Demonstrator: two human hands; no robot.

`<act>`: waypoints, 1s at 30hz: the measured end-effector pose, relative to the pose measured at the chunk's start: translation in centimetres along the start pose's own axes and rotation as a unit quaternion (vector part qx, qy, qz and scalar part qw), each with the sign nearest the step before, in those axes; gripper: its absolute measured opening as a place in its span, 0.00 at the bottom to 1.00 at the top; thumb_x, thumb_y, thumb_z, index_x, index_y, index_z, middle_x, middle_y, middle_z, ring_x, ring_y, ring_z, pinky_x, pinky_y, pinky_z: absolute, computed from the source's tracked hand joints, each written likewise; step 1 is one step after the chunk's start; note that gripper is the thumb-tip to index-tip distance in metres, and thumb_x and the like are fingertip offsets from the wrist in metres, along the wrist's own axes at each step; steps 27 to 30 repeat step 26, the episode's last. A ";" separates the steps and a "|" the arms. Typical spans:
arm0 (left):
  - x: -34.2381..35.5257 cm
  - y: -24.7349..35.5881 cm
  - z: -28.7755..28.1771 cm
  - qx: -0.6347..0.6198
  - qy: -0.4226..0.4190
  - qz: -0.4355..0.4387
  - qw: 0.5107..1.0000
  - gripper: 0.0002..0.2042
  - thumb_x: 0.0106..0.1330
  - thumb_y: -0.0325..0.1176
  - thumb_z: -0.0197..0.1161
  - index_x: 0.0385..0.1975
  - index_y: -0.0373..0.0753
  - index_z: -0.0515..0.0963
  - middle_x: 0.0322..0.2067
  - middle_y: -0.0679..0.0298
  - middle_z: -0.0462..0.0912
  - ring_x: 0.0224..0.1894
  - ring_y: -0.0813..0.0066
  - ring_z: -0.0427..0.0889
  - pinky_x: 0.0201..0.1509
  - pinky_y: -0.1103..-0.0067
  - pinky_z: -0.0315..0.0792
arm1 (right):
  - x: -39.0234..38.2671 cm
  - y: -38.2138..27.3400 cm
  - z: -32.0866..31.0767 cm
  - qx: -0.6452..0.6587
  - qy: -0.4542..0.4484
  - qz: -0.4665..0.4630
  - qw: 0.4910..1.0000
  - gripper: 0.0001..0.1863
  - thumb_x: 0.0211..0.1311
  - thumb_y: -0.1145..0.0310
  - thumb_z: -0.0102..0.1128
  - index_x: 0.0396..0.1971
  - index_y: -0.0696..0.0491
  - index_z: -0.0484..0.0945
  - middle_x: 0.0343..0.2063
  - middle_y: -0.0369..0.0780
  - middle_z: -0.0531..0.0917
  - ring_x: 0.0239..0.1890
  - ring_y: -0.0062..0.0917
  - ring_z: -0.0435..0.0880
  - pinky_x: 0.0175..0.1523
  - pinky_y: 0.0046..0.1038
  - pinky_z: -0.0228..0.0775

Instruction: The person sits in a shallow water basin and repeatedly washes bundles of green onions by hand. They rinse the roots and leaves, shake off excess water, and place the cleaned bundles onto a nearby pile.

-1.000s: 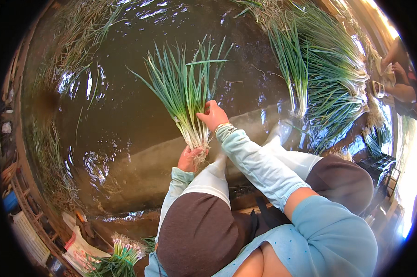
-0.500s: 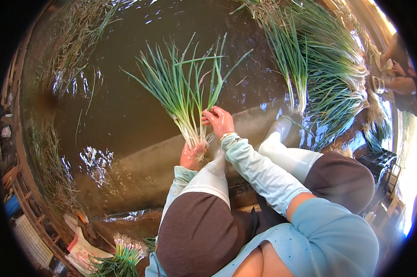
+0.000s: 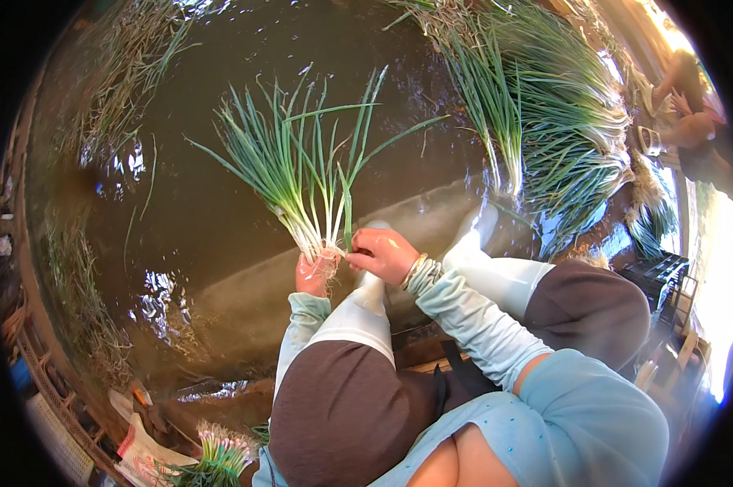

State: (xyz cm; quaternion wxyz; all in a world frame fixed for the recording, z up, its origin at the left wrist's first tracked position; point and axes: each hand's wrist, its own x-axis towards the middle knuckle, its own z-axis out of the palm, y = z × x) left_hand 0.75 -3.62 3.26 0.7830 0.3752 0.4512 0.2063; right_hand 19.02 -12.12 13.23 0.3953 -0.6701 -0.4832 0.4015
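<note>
A bunch of green onions (image 3: 289,174) fans out over the brown water, its leaves pointing away from me. My left hand (image 3: 313,274) is closed around the white root end, and pale stringy roots show over the fingers. Close beside it, my right hand (image 3: 382,253) is pinched on a green onion leaf (image 3: 348,213) at the bunch's right side, low by the white stems. The fingertips partly hide where they grip the leaf.
Murky water (image 3: 244,268) lies before me, with loose plant scraps (image 3: 90,300) along its left edge. A big pile of green onions (image 3: 569,138) rests at right, near another person's arm (image 3: 691,130). A tied bunch (image 3: 220,454) sits at lower left; a black crate (image 3: 659,276) stands at right.
My right hand has moved down toward the roots, drawing a leaf down with it. The left hand still holds the bunch, and the whole view has shifted slightly.
</note>
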 end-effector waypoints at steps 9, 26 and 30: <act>0.5 -1.0 -0.7 0.007 -0.024 -0.022 0.999 0.12 0.62 0.29 0.63 0.43 0.34 0.71 0.34 0.63 0.79 0.32 0.78 0.77 0.35 0.80 0.73 | -0.8 -2.6 -1.1 -0.022 -0.033 -0.032 0.999 0.08 0.55 0.66 0.59 0.25 0.56 0.74 0.25 0.43 0.76 0.31 0.43 0.75 0.35 0.36 0.68; -0.3 1.0 -0.8 -0.080 -0.107 -0.128 0.983 0.17 0.61 0.27 0.63 0.50 0.34 0.71 0.42 0.60 0.81 0.40 0.74 0.80 0.43 0.79 0.74 | 3.6 -7.1 -12.5 0.463 0.139 0.034 0.875 0.25 0.63 0.60 0.57 0.56 0.57 0.68 0.46 0.47 0.79 0.36 0.28 0.83 0.44 0.28 0.77; -0.3 1.0 -0.8 -0.080 -0.107 -0.128 0.983 0.17 0.61 0.27 0.63 0.50 0.34 0.71 0.42 0.60 0.81 0.40 0.74 0.80 0.43 0.79 0.74 | 3.6 -7.1 -12.5 0.463 0.139 0.034 0.875 0.25 0.63 0.60 0.57 0.56 0.57 0.68 0.46 0.47 0.79 0.36 0.28 0.83 0.44 0.28 0.77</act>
